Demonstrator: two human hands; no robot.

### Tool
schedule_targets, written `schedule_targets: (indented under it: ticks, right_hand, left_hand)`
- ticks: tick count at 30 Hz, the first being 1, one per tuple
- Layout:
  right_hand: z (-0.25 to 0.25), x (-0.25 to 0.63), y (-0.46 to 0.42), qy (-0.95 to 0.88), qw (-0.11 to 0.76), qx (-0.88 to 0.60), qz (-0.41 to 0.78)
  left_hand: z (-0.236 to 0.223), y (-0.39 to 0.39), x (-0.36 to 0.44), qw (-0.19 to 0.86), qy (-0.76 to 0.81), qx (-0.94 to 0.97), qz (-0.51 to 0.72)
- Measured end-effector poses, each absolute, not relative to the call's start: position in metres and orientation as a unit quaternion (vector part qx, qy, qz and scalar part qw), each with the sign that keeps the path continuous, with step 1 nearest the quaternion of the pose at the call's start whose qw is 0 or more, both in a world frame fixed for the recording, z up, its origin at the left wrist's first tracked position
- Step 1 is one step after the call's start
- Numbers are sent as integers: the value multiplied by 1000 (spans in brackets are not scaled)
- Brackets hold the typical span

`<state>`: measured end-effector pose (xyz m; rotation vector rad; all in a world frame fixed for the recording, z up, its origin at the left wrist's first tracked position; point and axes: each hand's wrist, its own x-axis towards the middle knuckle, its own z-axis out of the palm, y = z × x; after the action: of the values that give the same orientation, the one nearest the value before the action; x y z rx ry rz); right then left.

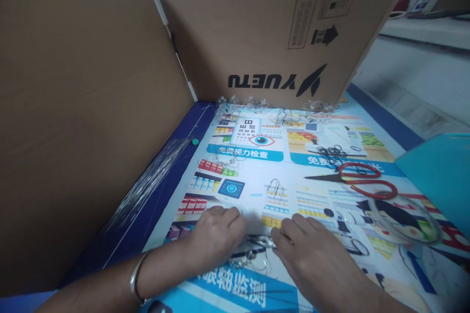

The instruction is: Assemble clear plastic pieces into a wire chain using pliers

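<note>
My left hand [216, 234] rests knuckles-up on a printed poster mat [316, 200], fingers curled closed, a silver bangle [136, 276] on its wrist. My right hand [312, 254] lies beside it, fingertips pinched together at a small metal wire piece [261, 241] that spans the gap between both hands. More thin wire loops [253, 260] lie just under the hands. What exactly the left fingers hold is hidden.
Red-handled scissors [358, 180] and small black rings [334, 152] lie to the right. A bundle of straight wires [147, 186] lies left. Finished wire bits [257, 103] line the cardboard box walls [257, 24]. A clear round lid [404, 217] and teal bin [440, 171] sit right.
</note>
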<state>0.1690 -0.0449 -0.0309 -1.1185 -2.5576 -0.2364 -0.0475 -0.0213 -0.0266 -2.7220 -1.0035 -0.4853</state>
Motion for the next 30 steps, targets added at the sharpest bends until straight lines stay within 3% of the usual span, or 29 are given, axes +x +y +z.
schedule_targets:
  ticks: [7, 20, 30]
  right_hand:
    - [-24, 170, -44, -902, 158, -392, -83]
    - [-11, 172, -43, -872, 151, -465, -35]
    - [-15, 168, -37, -869, 118, -476, -66]
  left_hand:
    - [-34, -24, -51, 102, -382, -899, -190]
    - [-26, -28, -55, 119, -315, -914, -227]
    - [-27, -22, -50, 4, -358, -883, -304]
